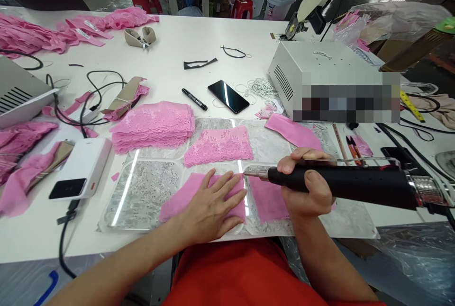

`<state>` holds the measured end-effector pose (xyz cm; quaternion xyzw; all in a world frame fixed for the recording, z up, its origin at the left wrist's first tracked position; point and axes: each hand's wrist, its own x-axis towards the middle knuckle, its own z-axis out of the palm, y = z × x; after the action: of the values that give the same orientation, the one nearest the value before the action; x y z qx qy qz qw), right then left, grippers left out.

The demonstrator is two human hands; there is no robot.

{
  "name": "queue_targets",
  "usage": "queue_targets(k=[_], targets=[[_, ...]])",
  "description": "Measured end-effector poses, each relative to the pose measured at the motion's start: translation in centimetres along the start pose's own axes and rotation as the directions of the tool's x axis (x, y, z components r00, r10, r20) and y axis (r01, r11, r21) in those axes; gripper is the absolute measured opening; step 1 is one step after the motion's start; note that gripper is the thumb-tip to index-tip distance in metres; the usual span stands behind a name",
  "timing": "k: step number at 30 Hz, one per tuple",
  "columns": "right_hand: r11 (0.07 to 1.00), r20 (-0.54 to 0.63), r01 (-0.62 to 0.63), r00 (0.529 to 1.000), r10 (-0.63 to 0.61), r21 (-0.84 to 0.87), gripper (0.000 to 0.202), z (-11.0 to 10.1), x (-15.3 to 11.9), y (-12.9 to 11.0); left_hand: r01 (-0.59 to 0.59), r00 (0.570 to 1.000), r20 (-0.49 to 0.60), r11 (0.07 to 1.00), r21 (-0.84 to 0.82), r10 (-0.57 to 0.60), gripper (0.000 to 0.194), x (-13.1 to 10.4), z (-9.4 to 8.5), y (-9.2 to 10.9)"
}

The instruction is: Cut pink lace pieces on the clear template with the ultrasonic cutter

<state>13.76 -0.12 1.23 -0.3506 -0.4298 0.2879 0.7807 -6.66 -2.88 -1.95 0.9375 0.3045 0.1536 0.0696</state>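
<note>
My left hand (pixel 216 204) lies flat with spread fingers on a pink fabric piece (pixel 181 198) on the marbled mat (pixel 142 192). My right hand (pixel 313 185) is wrapped round a black handheld tool (pixel 359 185), whose metal tip points left, close to the fabric's right edge. Under and beside the tool lies another pink piece (pixel 267 202). Beyond my hands rests a single pink lace piece (pixel 222 145), with a stack of lace pieces (pixel 152 126) to its left. A smooth pink piece (pixel 291 130) lies farther right, near the grey box.
A grey metal box (pixel 330 69) stands at the back right, with cables beside it. A phone (pixel 228 96), a marker (pixel 194 99), scissors (pixel 142 40) and a white power bank (pixel 83 166) lie about. Pink fabric heaps (pixel 31 33) fill the left.
</note>
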Motion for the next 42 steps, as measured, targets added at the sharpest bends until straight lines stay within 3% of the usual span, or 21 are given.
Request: queue_targets(k=[15, 22, 32, 42], targets=[[0.999, 0.097, 0.033, 0.995, -0.032, -0.008, 0.01, 0.3, -0.5, 0.1, -0.002, 1.0, -0.006, 1.0, 0.0, 0.002, 0.051, 0.0, 0.1, 0.0], [0.999, 0.015, -0.008, 1.0, 0.007, 0.038, 0.013, 0.1, -0.2, -0.6, -0.017, 1.0, -0.023, 0.998, 0.061, 0.018, 0.057, -0.1, -0.5, 0.0], [0.984, 0.033, -0.13, 0.991, 0.127, 0.124, 0.014, -1.6, -0.7, -1.7, -0.022, 0.987, -0.162, 0.999, -0.049, 0.013, 0.035, -3.3, -0.4, 2.3], [0.982, 0.108, -0.142, 0.986, 0.13, 0.12, 0.015, -1.5, -1.2, -1.6, -0.076, 0.99, -0.118, 0.997, -0.018, 0.073, 0.037, -3.5, 0.3, 2.7]])
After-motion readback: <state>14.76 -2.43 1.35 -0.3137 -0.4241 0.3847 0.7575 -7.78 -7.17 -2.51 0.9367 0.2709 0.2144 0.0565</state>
